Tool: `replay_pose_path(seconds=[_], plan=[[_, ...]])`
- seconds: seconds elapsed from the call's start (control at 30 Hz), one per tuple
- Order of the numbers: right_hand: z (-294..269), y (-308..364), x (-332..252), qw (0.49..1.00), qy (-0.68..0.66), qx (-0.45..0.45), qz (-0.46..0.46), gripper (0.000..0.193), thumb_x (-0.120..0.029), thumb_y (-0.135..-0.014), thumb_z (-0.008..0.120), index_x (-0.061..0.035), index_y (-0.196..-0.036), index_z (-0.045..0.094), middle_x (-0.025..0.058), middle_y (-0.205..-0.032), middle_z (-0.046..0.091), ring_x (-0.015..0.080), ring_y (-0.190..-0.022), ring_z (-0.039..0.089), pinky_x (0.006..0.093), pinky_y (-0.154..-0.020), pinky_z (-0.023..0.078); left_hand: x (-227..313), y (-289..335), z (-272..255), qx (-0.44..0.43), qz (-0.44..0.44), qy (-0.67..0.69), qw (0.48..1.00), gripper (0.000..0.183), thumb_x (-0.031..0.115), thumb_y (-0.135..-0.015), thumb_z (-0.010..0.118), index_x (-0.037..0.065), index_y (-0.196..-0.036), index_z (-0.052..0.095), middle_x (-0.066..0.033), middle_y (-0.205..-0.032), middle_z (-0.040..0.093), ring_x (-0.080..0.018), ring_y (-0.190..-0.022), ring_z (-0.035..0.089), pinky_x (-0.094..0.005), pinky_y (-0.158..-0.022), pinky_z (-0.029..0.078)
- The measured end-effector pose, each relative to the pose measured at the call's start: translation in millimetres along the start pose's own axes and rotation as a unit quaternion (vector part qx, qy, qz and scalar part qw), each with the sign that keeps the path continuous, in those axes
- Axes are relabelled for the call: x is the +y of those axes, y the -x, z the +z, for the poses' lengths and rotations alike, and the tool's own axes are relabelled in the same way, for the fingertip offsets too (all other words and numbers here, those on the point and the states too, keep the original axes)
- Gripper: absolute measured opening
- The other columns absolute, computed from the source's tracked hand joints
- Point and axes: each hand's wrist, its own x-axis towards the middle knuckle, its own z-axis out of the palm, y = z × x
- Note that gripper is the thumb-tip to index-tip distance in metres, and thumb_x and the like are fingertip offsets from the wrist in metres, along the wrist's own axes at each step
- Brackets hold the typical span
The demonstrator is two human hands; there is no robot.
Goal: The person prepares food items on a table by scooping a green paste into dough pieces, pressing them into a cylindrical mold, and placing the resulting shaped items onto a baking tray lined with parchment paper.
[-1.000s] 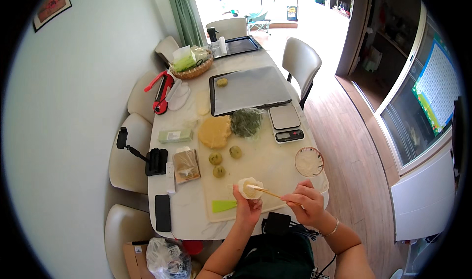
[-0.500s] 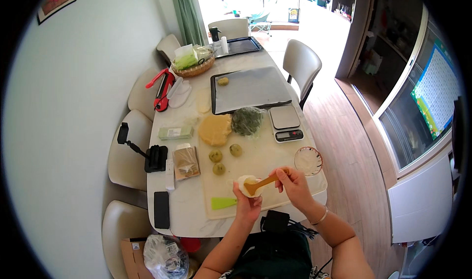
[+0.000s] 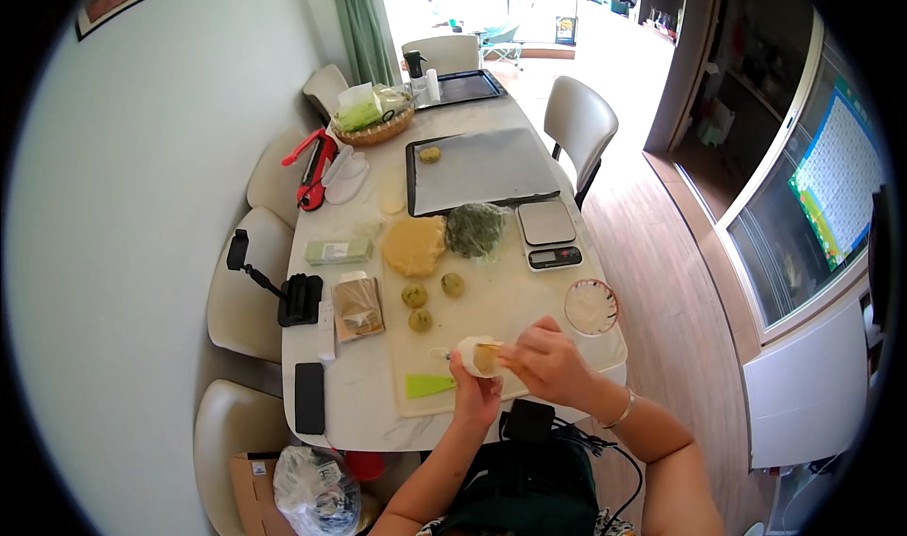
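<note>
My left hand (image 3: pixel 477 399) is closed around a white, round, cup-like piece (image 3: pixel 466 354) above the near edge of a cream mat (image 3: pixel 510 300). In my right hand (image 3: pixel 551 358) is a wooden spoon (image 3: pixel 488 356), its tan end inside the white piece and its handle mostly hidden by my fingers. A lime-green scraper (image 3: pixel 428 385) lies just left of my left hand. Three speckled dough balls (image 3: pixel 414 296) sit farther up the mat. Behind them are a flat yellow dough (image 3: pixel 413 246) and a dark green lump in plastic wrap (image 3: pixel 475 232). A patterned bowl (image 3: pixel 592 307) holds something pale.
Beyond the mat, a paper-lined baking tray (image 3: pixel 487 172) bears one dough piece (image 3: pixel 430 155). A kitchen scale (image 3: pixel 548 229) stands at right. Along the left are a phone stand (image 3: pixel 299 300), a black phone-like slab (image 3: pixel 310 398), a red sealer (image 3: pixel 316 172) and a wicker basket (image 3: pixel 378 133).
My right hand has moved slightly left and turned, closing in on the white piece, so less of the spoon shows. My left hand stays nearly in place.
</note>
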Motion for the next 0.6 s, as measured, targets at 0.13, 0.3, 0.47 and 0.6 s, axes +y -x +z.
replay_pose_path(seconds=[0.13,0.3,0.47,0.6], plan=[[10,12,0,0.995,-0.091,0.026,0.036,0.010,-0.012,-0.085,0.063,-0.0069,-0.091,0.067,0.0036,-0.068,0.056,0.0198,-0.064,0.055,0.0313,-0.073,0.039,7,-1,7,-0.010,0.018,0.048,0.999,0.056,0.064,-0.090,0.036,0.014,-0.107,0.055,0.0012,-0.087,0.061,-0.0090,-0.059,0.048,-0.0225,-0.045,0.035],[-5,13,14,0.976,-0.127,0.036,0.171,0.010,-0.013,-0.087,0.061,-0.0077,-0.091,0.069,0.0014,-0.062,0.057,0.0162,-0.059,0.055,0.0272,-0.074,0.036,9,1,4,0.009,0.020,0.014,1.000,0.056,0.065,-0.089,0.038,0.014,-0.105,0.055,0.0011,-0.084,0.059,-0.0083,-0.055,0.044,-0.0212,-0.045,0.035],[14,22,2,0.896,-0.309,0.114,0.298,0.018,-0.016,-0.094,0.055,-0.0028,-0.093,0.067,0.0012,-0.067,0.060,0.0084,-0.061,0.055,0.0234,-0.065,0.042,9,2,7,0.016,0.006,0.045,0.999,0.055,0.064,-0.090,0.038,0.014,-0.104,0.055,0.0009,-0.083,0.059,-0.0090,-0.055,0.044,-0.0211,-0.046,0.035],[12,29,9,0.848,-0.376,0.130,0.351,0.022,-0.018,-0.096,0.053,-0.0011,-0.093,0.067,0.0007,-0.070,0.060,0.0072,-0.063,0.054,0.0216,-0.060,0.044,5,1,10,0.003,0.003,0.029,1.000,0.056,0.065,-0.090,0.036,0.015,-0.108,0.055,0.0017,-0.089,0.060,-0.0087,-0.059,0.045,-0.0223,-0.048,0.034]])
